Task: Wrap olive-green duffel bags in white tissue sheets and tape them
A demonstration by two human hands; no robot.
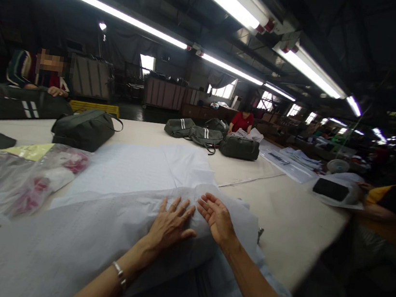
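A large sheet of thin whitish paper (99, 233) lies in folds over the near part of the table, with a rounded bulge under it at the centre. My left hand (172, 225) rests on the bulge, palm down, fingers spread. Just right of it, my right hand (217, 218) is turned partly palm up, fingers apart and slightly curved, holding nothing. More flat white sheets (137, 162) lie beyond my hands. Below the bulge, dark and pale blue layers show; what they are is unclear.
Dark green bags stand at the left (84, 128) and farther back (240, 147). Clear plastic bags (33, 180) lie left. People are at the far left, at the back in red, and at the right beside a wrapped dark item (330, 189). The table edge (319, 254) runs right.
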